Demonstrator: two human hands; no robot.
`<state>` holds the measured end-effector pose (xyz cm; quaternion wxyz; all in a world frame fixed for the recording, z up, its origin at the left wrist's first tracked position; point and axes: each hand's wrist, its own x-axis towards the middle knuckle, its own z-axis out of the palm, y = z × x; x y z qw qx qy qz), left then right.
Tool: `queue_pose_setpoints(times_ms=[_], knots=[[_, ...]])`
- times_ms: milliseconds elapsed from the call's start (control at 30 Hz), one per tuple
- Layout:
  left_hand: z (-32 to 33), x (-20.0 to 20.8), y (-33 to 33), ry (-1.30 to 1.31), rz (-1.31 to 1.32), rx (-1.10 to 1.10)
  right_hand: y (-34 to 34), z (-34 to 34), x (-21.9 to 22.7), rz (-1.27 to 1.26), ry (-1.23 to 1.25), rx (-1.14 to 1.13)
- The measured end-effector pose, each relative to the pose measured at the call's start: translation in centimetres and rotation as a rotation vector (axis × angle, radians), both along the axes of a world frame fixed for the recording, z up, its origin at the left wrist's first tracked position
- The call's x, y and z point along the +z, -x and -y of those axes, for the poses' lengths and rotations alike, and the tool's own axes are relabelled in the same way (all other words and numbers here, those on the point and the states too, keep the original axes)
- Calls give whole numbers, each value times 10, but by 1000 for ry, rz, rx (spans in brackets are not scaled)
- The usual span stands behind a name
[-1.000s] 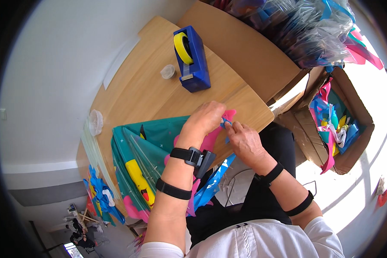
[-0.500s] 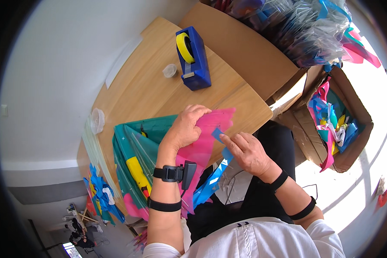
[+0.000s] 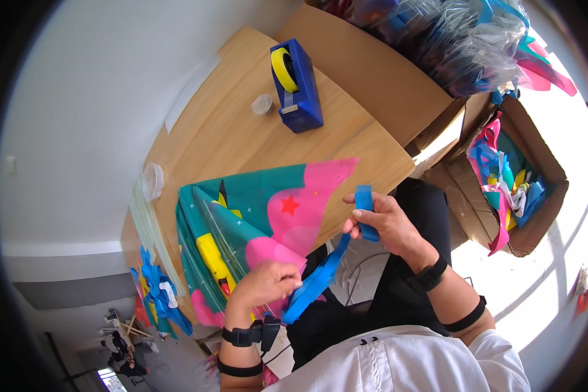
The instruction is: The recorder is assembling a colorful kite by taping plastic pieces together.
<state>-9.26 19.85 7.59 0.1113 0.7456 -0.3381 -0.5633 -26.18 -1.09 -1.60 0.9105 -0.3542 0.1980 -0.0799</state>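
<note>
A kite-like sheet of thin fabric, green with pink scalloped parts, a red star and yellow pieces, lies folded partly over the table's near edge. My right hand, right of the sheet, pinches a blue fabric ribbon between thumb and fingers, its short end standing up. The ribbon's longer part hangs down toward my lap, next to my left hand. My left hand is closed, over the sheet's near pink edge and beside the ribbon; what its fingertips hold is hidden.
On the wooden table stand a blue tape dispenser with yellow tape, a small clear cup and a clear tub. Pale strips and colourful ribbons lie along the left edge. Cardboard boxes stand right, one holding scraps.
My left hand has moved down from the sheet's far pink part to its near edge. My right hand has turned and lifted the ribbon's end off the pink fabric, which now lies flatter.
</note>
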Motion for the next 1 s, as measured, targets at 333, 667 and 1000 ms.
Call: queue_pose_setpoints(times_ms=[333, 667, 1000], knots=[[105, -42, 29, 608, -205, 611, -14, -11, 7, -20, 61, 82], [106, -64, 25, 651, -137, 713, -16, -17, -5, -94, 14, -130], [100, -72, 19, 675, -185, 747, -15, -18, -8, -90, -60, -225]])
